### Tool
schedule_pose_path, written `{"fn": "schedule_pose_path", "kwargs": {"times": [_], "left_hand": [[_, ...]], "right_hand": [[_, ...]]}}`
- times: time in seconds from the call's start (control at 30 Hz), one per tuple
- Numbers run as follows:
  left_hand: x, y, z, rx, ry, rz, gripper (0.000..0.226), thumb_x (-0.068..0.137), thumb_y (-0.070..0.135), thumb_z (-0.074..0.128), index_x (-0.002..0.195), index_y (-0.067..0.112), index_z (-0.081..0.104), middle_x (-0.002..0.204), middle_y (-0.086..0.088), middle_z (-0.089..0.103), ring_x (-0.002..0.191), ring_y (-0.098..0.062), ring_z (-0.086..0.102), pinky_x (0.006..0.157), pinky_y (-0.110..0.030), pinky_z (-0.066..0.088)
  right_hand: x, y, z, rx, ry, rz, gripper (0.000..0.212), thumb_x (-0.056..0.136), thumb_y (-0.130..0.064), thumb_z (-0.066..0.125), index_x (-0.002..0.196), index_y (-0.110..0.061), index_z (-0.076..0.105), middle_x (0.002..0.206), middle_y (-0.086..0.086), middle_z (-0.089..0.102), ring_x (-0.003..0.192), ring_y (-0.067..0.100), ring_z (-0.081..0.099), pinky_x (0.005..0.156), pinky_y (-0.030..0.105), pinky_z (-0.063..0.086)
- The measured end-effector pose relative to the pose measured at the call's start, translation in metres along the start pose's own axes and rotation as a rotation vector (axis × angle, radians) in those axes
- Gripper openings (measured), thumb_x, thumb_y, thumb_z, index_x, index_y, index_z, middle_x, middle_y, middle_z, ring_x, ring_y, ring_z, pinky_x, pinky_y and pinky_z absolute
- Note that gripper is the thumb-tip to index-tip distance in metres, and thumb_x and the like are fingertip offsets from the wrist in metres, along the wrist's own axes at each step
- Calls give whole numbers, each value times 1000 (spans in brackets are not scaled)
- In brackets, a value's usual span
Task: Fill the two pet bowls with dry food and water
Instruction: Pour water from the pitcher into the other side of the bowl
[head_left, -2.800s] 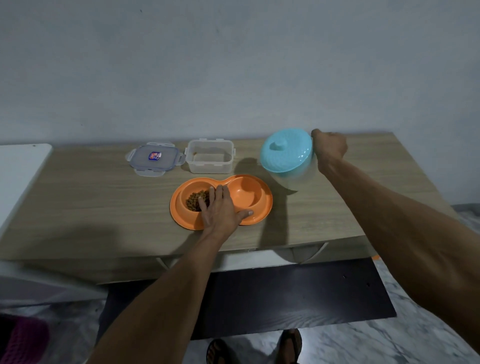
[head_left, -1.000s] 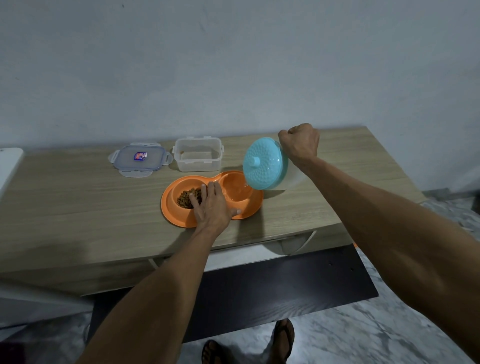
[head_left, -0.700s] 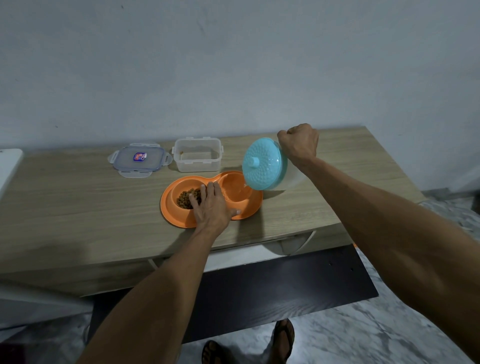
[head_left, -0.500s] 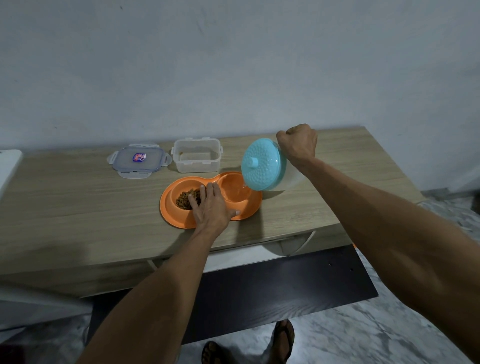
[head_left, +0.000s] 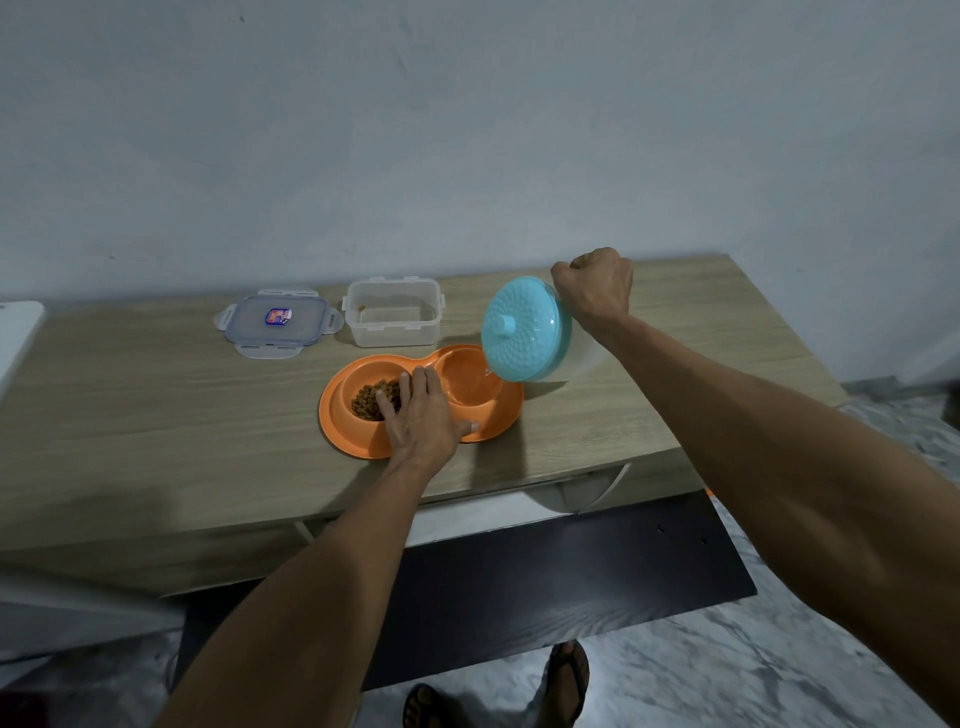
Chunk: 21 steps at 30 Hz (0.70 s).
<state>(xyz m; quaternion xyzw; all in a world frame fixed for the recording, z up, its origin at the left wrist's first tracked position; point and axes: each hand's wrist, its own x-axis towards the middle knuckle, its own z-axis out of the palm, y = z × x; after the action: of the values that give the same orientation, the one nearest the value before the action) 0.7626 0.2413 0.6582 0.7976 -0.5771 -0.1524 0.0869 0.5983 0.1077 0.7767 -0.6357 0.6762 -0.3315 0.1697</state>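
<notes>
An orange double pet bowl (head_left: 337, 415) lies on the wooden table (head_left: 156, 405). Its left cup holds brown dry food (head_left: 370, 400); its right cup (head_left: 467, 376) shows a little water. My left hand (head_left: 423, 421) rests flat on the middle of the bowl, fingers straight, thumb on the front rim. My right hand (head_left: 595, 288) grips the handle of a clear jug with a blue lid (head_left: 524, 327). The jug is tipped to the left, with its lip over the right cup.
An empty clear food container (head_left: 393, 318) stands behind the bowl, its lid (head_left: 278, 323) lying to its left. A white surface (head_left: 15, 332) borders the table's left end. A dark board (head_left: 545, 582) lies on the marble floor below, by my sandalled feet.
My right hand brought the jug from upright at the right to tilted over the right cup. Over the last second it has held there. My left hand stayed on the bowl.
</notes>
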Motion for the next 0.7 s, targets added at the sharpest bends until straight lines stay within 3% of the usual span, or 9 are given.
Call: {"fn": "schedule_pose_path", "kwargs": {"times": [0.47,0.6,0.7], "left_hand": [[1,1,-1,-2,-7,-8,106,78,57,70,154,8,15,161,-8,19,151,-29,9,117,-59,5],[2,0,0,7,-14,-16,106,77,59,69,155,9,15,161,-7,20,151,-28,10,118,-58,5],[1,0,0,16,-4,-9,105,77,58,69,154,9,17,160,-6,22,151,-28,12,117,-58,7]], "right_hand": [[3,2,3,9,-11,20,40,77,-14,55,43,-12,33,43,2,24,45,16,23,55,30,33],[4,6,1,58,-12,66,39,75,-11,54,44,-12,30,45,1,21,45,15,20,49,27,26],[8,12,1,111,3,132,38,73,-13,55,44,-12,31,47,2,23,48,17,21,53,28,29]]}}
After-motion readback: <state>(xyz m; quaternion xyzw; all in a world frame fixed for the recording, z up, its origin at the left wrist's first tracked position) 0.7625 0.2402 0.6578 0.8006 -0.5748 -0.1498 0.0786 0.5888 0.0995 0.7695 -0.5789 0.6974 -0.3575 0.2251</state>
